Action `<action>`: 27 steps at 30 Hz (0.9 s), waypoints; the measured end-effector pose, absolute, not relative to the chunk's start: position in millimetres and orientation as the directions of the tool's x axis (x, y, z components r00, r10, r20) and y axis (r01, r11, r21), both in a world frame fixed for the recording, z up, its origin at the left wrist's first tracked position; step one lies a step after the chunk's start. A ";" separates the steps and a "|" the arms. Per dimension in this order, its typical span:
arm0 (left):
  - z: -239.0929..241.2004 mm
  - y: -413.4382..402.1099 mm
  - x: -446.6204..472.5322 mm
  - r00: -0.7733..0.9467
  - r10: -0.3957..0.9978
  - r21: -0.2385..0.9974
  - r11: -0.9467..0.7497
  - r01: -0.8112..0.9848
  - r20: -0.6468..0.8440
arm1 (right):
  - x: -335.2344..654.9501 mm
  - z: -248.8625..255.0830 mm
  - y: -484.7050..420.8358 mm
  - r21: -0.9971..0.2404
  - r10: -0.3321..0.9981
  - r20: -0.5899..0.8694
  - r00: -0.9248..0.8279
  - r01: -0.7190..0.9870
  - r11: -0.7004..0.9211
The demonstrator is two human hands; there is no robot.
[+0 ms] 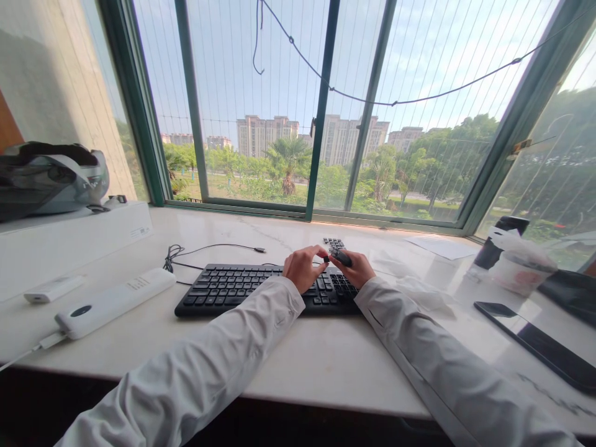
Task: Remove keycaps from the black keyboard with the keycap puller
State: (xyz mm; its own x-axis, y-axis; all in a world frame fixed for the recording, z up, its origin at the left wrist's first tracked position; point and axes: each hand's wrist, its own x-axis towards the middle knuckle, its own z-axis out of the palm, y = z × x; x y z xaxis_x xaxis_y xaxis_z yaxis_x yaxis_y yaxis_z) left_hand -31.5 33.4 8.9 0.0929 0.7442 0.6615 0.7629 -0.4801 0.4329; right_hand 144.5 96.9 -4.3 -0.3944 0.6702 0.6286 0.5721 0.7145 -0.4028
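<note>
Both hands meet above the black keyboard's point(261, 288) right end: the right hand point(356, 268) grasps a small dark object point(341, 256), and the left hand point(302, 267) pinches its tip. Held over the keys by fingertips only, it could slip and fall between them.

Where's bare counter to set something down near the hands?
Free: the strip between the keyboard and the near counter edge, and the patch behind the keyboard up to the window frame. Crowded: right side, with phone and wrapped cup.
</note>
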 end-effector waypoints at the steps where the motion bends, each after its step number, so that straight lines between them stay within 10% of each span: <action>1: 8.4 33.9 -31.5 0.098 0.735 0.423 -0.488 0.763 0.671 | 144.5 -4.3 96.7 -0.400 0.669 0.629 -0.397 0.573 0.716; 27: 6.0 31.9 -30.6 0.111 0.786 0.402 -0.426 0.810 0.608 | 149.2 -6.2 99.6 -0.273 0.724 0.531 -0.440 0.720 0.638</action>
State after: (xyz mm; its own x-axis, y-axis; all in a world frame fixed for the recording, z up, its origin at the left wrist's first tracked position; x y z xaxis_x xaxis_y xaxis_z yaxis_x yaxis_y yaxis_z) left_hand -30.6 31.9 6.0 0.1111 0.7863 0.6078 0.8104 -0.4256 0.4025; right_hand 149.2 99.6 -6.2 -0.4401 0.7241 0.5310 0.7204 0.6378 -0.2726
